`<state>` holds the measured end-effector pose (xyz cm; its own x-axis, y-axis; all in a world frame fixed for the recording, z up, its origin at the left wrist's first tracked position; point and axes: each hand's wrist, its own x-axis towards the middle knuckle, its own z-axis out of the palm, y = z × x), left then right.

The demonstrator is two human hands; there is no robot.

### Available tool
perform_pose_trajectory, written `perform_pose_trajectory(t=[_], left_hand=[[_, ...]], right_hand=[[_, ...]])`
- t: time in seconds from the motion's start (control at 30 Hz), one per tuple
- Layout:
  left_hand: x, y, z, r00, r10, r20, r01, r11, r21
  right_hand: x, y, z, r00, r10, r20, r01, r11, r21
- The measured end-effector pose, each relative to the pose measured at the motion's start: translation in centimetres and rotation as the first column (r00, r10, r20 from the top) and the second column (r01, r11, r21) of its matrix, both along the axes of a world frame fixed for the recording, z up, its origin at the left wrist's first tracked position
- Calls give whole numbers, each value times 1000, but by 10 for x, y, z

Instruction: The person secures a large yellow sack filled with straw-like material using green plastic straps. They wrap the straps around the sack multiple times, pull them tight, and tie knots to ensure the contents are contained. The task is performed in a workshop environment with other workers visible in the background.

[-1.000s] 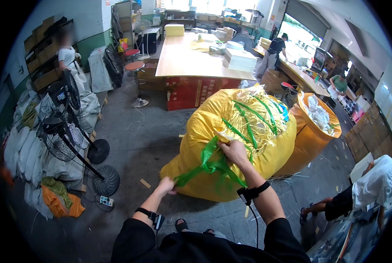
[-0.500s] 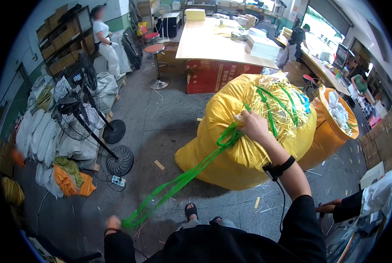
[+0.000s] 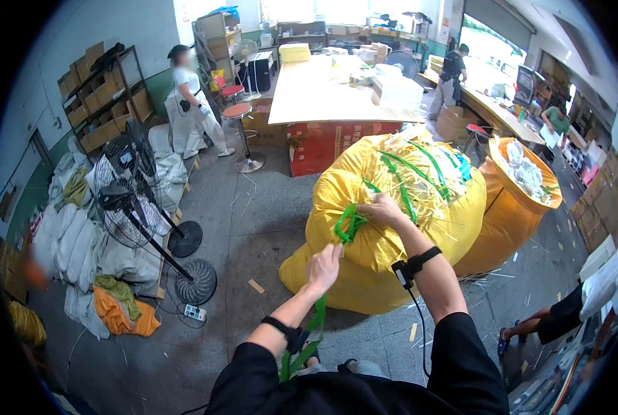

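Note:
A bulging yellow sack stands in front of me, its open top heaped with thin yellow paper strips. Green plastic strap is looped and bunched at the sack's near left rim and also crosses the strips. My left hand is closed around the strap just below the loop, and a loose length trails down beneath my wrist. Against the gathered rim, my right hand is pinched closed at the strap; its fingertips are partly hidden.
An orange sack of white scraps stands right of the yellow one. Beyond are a large table and a stool. Black floor fans stand left beside piled white sacks. A person walks at far left; others work at right.
My left hand has come from the lower left up to the sack's rim, and the stretched strap now hangs slack. My right hand stays at the rim. The person at far left has stepped rightward.

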<state>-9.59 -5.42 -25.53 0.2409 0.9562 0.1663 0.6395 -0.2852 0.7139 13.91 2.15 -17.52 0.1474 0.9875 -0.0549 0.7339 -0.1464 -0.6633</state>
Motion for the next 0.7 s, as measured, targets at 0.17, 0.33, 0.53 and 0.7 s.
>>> perform_pose_trajectory(t=[0.17, 0.33, 0.53, 0.7], left_hand=[[-60, -65, -4, 921, -262, -288, 308, 943, 127], [-78, -159, 52, 858, -447, -254, 489, 862, 135], [-79, -147, 63, 673, -653, -347, 654, 745, -133], [-42, -77, 94, 373, -873, -315, 654, 488, -578]], right_hand=[[-3, 14, -8, 996, -64, -56, 61, 997, -47], [-1, 23, -21, 981, -144, -127, 147, 989, 21], [-20, -16, 8, 969, -28, 244, -77, 908, 411], [-45, -163, -23, 552, 641, 534, -834, 425, 352]])
